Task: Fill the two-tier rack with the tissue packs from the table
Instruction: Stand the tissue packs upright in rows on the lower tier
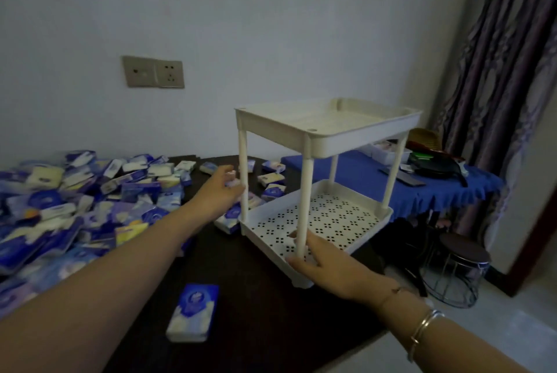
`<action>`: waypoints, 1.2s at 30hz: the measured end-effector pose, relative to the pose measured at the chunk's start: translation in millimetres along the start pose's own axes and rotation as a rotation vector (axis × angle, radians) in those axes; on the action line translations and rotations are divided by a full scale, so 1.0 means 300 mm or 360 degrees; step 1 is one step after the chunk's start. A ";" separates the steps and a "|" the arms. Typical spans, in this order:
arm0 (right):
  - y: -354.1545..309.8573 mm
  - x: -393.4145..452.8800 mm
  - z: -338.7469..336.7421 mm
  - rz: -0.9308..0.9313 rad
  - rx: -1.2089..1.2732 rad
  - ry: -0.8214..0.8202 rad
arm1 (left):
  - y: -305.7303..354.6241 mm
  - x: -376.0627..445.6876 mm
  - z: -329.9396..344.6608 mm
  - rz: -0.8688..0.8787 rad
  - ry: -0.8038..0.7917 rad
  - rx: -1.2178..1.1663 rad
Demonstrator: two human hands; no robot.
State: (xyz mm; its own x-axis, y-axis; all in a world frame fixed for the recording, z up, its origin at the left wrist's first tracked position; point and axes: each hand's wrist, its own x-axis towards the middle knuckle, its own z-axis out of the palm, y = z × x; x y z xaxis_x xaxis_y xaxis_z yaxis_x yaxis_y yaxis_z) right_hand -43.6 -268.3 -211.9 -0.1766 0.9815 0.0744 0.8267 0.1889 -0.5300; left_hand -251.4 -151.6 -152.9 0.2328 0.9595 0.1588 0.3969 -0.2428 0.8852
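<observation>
**Head view: rack held by two posts, both shelves bare**

Head view shows one white two-shelf rack (316,191) on the dark table (256,297). Left hand (221,191) curls its fingers round the rear-left post. Right hand (325,261) pinches the near post low down, thumb and fingers either side. Left of both hands lies a heap of blue tissue packs (75,206), too many to count. One single pack (193,312) lies apart, nearer than the right hand.
</observation>
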 end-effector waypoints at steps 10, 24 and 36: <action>-0.126 0.091 0.208 -0.0120 -0.0622 0.0003 | -0.289 -0.343 -0.128 -0.0039 -0.0418 0.1267; -0.326 0.268 0.345 -0.0267 -0.0692 0.0016 | -0.466 -0.313 -0.181 0.0003 0.0352 0.1350; -0.293 0.250 0.370 -0.0737 0.0023 0.0627 | -0.486 -0.361 -0.193 0.0137 0.0526 0.1166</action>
State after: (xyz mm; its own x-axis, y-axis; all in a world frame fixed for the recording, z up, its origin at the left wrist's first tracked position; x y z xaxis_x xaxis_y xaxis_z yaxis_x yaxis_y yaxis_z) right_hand -188.9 -214.9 -253.5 -0.3025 0.7360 0.6056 0.7033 0.6012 -0.3794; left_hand -385.9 -211.8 -273.7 0.0600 0.8981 0.4358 0.8972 -0.2399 0.3709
